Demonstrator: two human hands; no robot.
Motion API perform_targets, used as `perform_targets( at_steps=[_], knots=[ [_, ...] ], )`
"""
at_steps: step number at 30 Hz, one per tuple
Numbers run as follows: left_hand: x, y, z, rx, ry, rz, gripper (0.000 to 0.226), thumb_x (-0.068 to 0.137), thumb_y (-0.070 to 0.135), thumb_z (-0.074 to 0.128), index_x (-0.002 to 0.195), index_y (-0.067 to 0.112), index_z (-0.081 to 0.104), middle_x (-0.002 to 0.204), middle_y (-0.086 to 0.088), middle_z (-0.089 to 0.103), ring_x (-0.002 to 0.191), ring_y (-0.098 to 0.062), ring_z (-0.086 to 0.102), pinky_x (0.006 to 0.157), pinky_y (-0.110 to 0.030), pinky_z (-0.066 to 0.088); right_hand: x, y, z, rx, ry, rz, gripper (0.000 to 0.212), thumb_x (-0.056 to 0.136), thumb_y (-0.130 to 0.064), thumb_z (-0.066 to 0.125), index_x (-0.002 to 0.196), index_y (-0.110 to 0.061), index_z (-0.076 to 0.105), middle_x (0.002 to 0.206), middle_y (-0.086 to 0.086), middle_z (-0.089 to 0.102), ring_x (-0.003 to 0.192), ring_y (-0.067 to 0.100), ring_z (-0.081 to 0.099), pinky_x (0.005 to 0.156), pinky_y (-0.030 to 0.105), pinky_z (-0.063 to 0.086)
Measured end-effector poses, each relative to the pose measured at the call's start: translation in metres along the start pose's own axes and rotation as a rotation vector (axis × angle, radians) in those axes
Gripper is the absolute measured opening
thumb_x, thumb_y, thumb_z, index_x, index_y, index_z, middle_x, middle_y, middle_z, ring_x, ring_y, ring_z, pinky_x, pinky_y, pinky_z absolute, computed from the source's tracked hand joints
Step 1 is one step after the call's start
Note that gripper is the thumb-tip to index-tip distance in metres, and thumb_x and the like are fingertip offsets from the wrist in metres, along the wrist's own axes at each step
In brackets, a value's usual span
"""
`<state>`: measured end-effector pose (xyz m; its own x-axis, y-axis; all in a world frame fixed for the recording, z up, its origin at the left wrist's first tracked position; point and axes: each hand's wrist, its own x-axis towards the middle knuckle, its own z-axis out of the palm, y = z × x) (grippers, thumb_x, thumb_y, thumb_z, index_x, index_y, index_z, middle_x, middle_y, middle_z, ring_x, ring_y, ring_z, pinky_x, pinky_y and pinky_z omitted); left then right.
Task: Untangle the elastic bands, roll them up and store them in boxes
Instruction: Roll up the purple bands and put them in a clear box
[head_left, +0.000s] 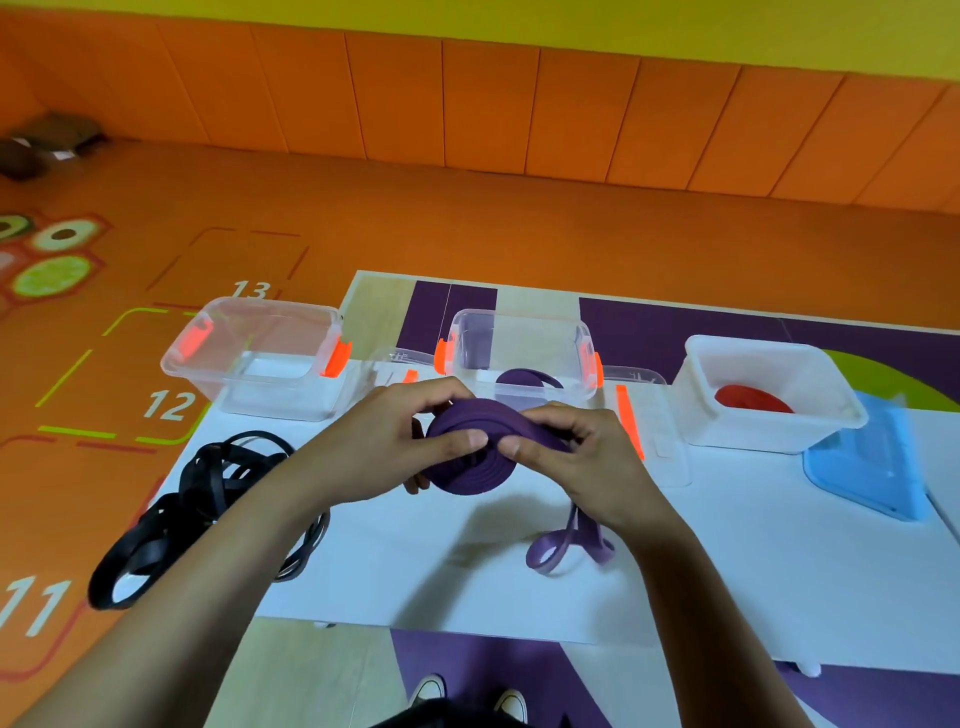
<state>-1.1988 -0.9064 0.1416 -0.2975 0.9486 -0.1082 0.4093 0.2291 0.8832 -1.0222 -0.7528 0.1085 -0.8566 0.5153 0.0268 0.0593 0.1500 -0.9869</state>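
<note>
Head view, left hand (395, 444) and right hand (576, 460) gripping purple roll (467, 475), loose end (548, 552) partly hidden

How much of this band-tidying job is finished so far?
Done: a red roll lies in the white box, a purple roll in the middle box. In hand: the left hand and right hand grip a half-wound purple band, tail loose. Left: the tangled black bands.

Left box (280, 397), middle box (519, 340), right box (743, 431) in a row along the far edge of the table (415, 571); tangled bands (197, 499) near left; rolled band (467, 470) before the middle box.
</note>
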Motion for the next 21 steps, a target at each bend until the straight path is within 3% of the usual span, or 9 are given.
perform_targets(
  at_steps=[5, 9, 12, 14, 17, 21],
  knots=[
    [0.002, -0.002, 0.006, -0.228, 0.050, 0.073, 0.017, 0.093, 0.031, 0.067, 0.105, 0.018, 0.064, 0.095, -0.003, 0.068, 0.066, -0.042, 0.066, 0.060, -0.050, 0.061, 0.003, -0.005, -0.005, 0.064, 0.003, -0.004, 0.009, 0.089, -0.012, 0.076, 0.097, -0.015, 0.079, 0.066, -0.008, 0.062, 0.057, 0.012, 0.047, 0.057, 0.022, 0.043],
    [0.004, -0.002, 0.015, -0.420, 0.194, 0.079, 0.023, 0.095, 0.024, 0.059, 0.111, 0.008, 0.058, 0.101, -0.003, 0.071, 0.067, -0.041, 0.070, 0.063, -0.046, 0.062, 0.002, 0.001, -0.003, 0.116, 0.046, -0.002, 0.005, 0.092, -0.015, 0.072, 0.093, -0.018, 0.076, 0.065, -0.002, 0.057, 0.058, 0.018, 0.049, 0.059, 0.028, 0.047],
    [0.006, -0.001, 0.022, -0.577, 0.232, 0.065, 0.026, 0.096, 0.025, 0.056, 0.113, 0.006, 0.053, 0.105, -0.007, 0.073, 0.085, -0.041, 0.073, 0.072, -0.047, 0.063, 0.000, 0.005, 0.007, 0.182, 0.139, 0.008, 0.016, 0.097, -0.019, 0.066, 0.084, -0.026, 0.072, 0.066, 0.004, 0.054, 0.058, 0.016, 0.050, 0.059, 0.023, 0.045],
    [0.007, 0.000, 0.028, -0.615, 0.226, 0.046, 0.029, 0.098, 0.025, 0.054, 0.117, 0.004, 0.050, 0.109, -0.007, 0.073, 0.094, -0.040, 0.073, 0.077, -0.049, 0.063, 0.001, 0.005, 0.012, 0.172, 0.167, 0.006, 0.012, 0.100, -0.022, 0.061, 0.093, -0.022, 0.070, 0.065, 0.002, 0.052, 0.059, 0.014, 0.045, 0.059, 0.020, 0.041],
    [0.006, -0.001, 0.030, -0.600, 0.199, -0.036, 0.025, 0.102, 0.025, 0.051, 0.119, 0.007, 0.049, 0.114, -0.011, 0.072, 0.090, -0.043, 0.075, 0.074, -0.052, 0.063, 0.003, 0.008, 0.012, 0.046, 0.143, -0.019, 0.013, 0.103, -0.025, 0.057, 0.101, -0.022, 0.070, 0.065, -0.018, 0.054, 0.061, 0.003, 0.043, 0.063, 0.017, 0.037],
    [0.003, -0.003, 0.014, -0.325, 0.197, -0.082, 0.017, 0.103, 0.026, 0.055, 0.107, 0.011, 0.061, 0.092, 0.000, 0.071, 0.072, -0.039, 0.073, 0.059, -0.049, 0.062, 0.000, 0.011, 0.005, -0.037, 0.085, 0.002, 0.021, 0.103, -0.026, 0.058, 0.084, -0.028, 0.066, 0.062, -0.017, 0.041, 0.059, 0.004, 0.035, 0.062, 0.017, 0.032]
  ],
)
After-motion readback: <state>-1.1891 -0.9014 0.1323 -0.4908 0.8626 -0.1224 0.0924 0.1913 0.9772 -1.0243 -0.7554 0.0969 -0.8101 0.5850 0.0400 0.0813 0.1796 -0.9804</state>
